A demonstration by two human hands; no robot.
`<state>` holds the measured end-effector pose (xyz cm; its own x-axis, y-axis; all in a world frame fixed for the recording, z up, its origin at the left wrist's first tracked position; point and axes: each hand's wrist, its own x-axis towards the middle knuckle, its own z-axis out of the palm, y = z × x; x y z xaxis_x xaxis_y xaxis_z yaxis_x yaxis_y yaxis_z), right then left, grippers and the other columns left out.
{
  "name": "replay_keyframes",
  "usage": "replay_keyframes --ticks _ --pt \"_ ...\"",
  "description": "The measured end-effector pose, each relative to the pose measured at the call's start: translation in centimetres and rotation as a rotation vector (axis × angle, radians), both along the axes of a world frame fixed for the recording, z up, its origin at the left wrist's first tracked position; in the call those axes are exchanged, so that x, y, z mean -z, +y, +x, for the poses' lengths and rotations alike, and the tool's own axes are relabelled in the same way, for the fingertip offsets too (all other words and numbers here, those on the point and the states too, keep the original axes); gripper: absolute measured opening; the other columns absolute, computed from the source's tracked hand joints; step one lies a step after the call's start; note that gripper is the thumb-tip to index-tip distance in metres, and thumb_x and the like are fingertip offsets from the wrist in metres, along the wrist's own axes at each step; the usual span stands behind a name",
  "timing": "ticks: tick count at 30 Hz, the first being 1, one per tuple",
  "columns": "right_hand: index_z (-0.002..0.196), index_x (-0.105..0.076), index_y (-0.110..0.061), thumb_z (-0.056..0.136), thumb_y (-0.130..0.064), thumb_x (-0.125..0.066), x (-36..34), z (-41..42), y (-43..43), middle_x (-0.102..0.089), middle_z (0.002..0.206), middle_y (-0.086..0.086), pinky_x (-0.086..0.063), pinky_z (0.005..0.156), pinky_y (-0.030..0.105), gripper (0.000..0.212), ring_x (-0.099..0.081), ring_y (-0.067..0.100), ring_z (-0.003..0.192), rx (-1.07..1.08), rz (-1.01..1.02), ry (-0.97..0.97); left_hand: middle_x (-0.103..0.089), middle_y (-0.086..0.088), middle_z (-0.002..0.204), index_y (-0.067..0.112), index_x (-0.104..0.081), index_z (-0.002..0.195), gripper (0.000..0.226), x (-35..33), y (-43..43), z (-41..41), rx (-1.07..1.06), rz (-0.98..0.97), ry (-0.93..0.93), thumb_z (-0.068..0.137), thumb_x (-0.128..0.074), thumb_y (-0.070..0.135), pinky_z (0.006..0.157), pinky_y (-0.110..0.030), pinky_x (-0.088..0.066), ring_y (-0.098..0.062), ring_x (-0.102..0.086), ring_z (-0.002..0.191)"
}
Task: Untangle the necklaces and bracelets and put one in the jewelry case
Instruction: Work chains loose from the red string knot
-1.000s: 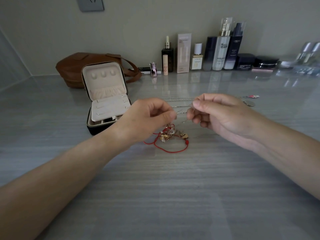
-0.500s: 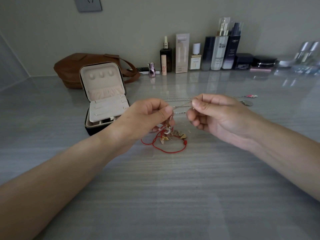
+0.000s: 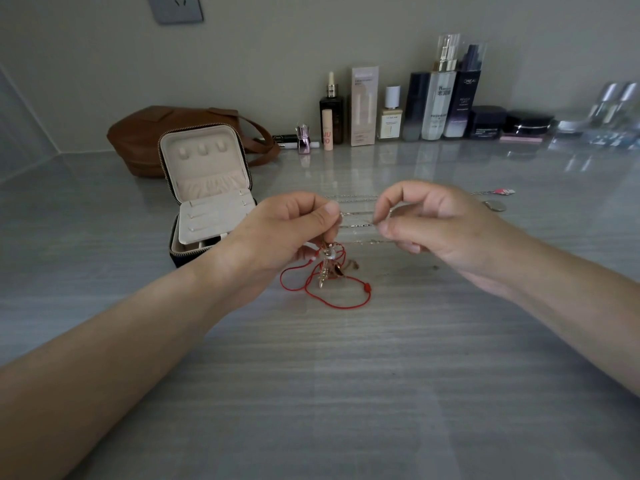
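My left hand [image 3: 282, 233] and my right hand [image 3: 433, 223] are raised over the counter, each pinching one end of a thin silver chain [image 3: 358, 221] stretched between them. From my left fingers hangs a tangle of red cord bracelet [image 3: 332, 292] with gold charms [image 3: 327, 265], its lower loops lying on the counter. Behind the hands, more silver chain [image 3: 353, 197] lies on the surface, leading to a round pendant [image 3: 495, 205] and a pink tag [image 3: 504, 192] at the right. The jewelry case [image 3: 207, 192] stands open to the left, cream lining showing.
A brown leather bag [image 3: 149, 136] sits behind the case. A row of cosmetic bottles and jars [image 3: 433, 98] lines the back wall, with glass bottles [image 3: 613, 109] at the far right. The grey striped counter [image 3: 329, 393] stretches toward me.
My left hand has lifted the charm tangle off the counter, so the red cord now dangles partly in the air. The silver chain between my hands is pulled tighter.
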<state>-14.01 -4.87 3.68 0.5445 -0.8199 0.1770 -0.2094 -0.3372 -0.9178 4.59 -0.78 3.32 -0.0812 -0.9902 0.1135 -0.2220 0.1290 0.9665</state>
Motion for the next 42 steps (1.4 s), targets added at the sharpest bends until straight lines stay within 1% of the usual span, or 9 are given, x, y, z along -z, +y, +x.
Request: replay_keyframes --ticks 3,7,10,13,17,22,31,35,42 --pt "0.074 -0.07 -0.024 0.082 -0.003 -0.06 0.2 0.3 0.1 -0.052 0.061 0.004 -0.034 0.062 0.025 0.025 -0.042 0.017 0.061 0.035 -0.128 0.071 -0.051 0.009 0.058 0.019 -0.056 0.066 0.029 -0.1 0.1 -0.2 0.017 0.0 -0.018 0.093 -0.049 0.023 0.051 -0.013 -0.036 -0.004 -0.043 0.053" --pt "0.081 -0.072 -0.031 0.082 -0.005 -0.06 0.3 0.5 0.4 -0.049 0.054 0.001 -0.035 0.053 0.017 0.029 -0.041 0.008 0.052 0.044 -0.231 0.111 -0.05 0.009 0.058 0.021 -0.058 0.065 0.03 -0.1 0.2 -0.3 0.017 0.011 -0.057 0.093 -0.049 0.025 0.051 -0.014 -0.034 -0.004 -0.04 0.053" --pt "0.082 -0.073 -0.032 0.079 -0.02 -0.068 0.6 0.6 0.6 -0.05 0.053 0.009 -0.034 0.051 0.022 0.013 -0.041 0.01 0.05 0.004 -0.277 0.132 -0.048 0.008 0.057 0.021 -0.06 0.066 0.03 -0.1 0.4 -0.5 0.045 0.019 -0.055 0.093 -0.049 0.025 0.049 -0.012 -0.033 -0.004 -0.038 0.052" --pt "0.076 -0.075 -0.031 0.076 -0.031 -0.072 1.0 0.8 0.6 -0.038 0.043 -0.004 -0.025 0.045 0.023 0.003 -0.031 0.007 0.042 0.031 -0.314 0.173 -0.049 0.006 0.059 0.024 -0.062 0.058 0.031 -0.2 0.6 -0.7 0.091 0.017 -0.054 0.087 -0.052 0.029 0.051 -0.012 -0.036 -0.006 -0.042 0.055" --pt "0.072 -0.074 -0.025 0.078 -0.029 -0.071 0.8 0.8 0.5 -0.064 0.062 0.013 -0.037 0.05 0.028 0.008 -0.046 0.019 0.051 0.1 -0.298 0.109 -0.048 0.006 0.057 0.02 -0.059 0.064 0.02 -0.5 0.9 -0.8 0.09 0.011 -0.059 0.075 -0.056 0.036 0.05 -0.011 -0.036 -0.003 -0.041 0.051" --pt "0.072 -0.07 -0.017 0.083 -0.02 -0.065 0.2 0.5 0.4 -0.056 0.056 0.002 -0.036 0.049 0.016 0.013 -0.045 0.007 0.052 0.124 -0.21 0.027 -0.051 0.015 0.051 0.017 -0.06 0.072 0.015 -0.5 0.7 -0.6 0.001 0.022 -0.145 0.087 -0.06 0.016 0.047 -0.008 -0.034 0.002 -0.044 0.046" --pt "0.077 -0.064 -0.016 0.092 -0.024 -0.051 0.0 0.4 0.2 -0.052 0.052 -0.011 -0.04 0.072 0.025 0.021 -0.047 0.004 0.052 0.138 0.029 0.033 -0.053 0.016 0.055 0.024 -0.067 0.066 0.024 -0.3 0.3 -0.2 -0.068 0.024 -0.194 0.088 -0.058 0.022 0.057 -0.012 -0.037 0.002 -0.047 0.055" --pt "0.08 -0.064 -0.01 0.091 -0.017 -0.053 -0.4 0.4 0.2 -0.063 0.076 0.0 -0.039 0.06 0.023 0.017 -0.046 0.007 0.051 0.108 0.191 -0.119 -0.05 0.008 0.055 0.021 -0.065 0.065 0.026 -0.2 0.1 -0.2 -0.062 0.052 -0.157 0.089 -0.056 0.021 0.05 -0.012 -0.034 -0.002 -0.043 0.051" --pt "0.072 -0.053 -0.016 0.09 -0.018 -0.049 -0.6 0.0 -0.3 -0.057 0.054 -0.002 -0.035 0.052 0.023 0.018 -0.044 0.009 0.044 0.017 0.469 -0.341 -0.056 0.008 0.057 0.018 -0.064 0.067 0.024 -0.1 0.0 -0.2 -0.067 0.057 -0.167 0.09 -0.056 0.021 0.055 -0.016 -0.036 -0.004 -0.047 0.054"
